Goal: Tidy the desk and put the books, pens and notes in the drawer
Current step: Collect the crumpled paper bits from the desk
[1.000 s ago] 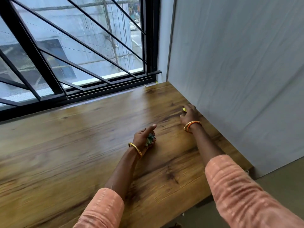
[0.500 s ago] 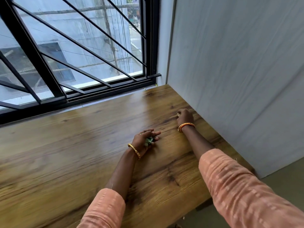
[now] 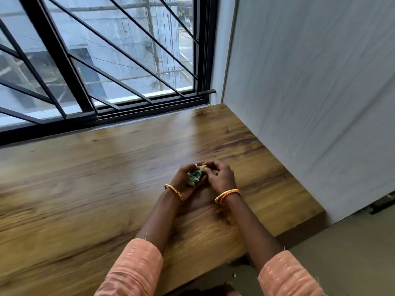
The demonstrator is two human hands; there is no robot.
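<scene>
Wooden surface [image 3: 106, 189] ran under barred window [image 3: 96, 60]. Left hand [image 3: 186, 180] cupped crumpled green paper wad [image 3: 194, 177]; right hand [image 3: 220, 178] pinched yellow scrap [image 3: 202, 167] against it. Risk: loose scrap slipping off wad, dropping.

Barred window [image 3: 102, 60], grey wall [image 3: 310, 92].

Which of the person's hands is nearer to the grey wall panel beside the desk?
Right. The right hand is on the side toward the wall panel; the left hand sits beyond it, farther from the panel, cupping crumpled paper.
</scene>
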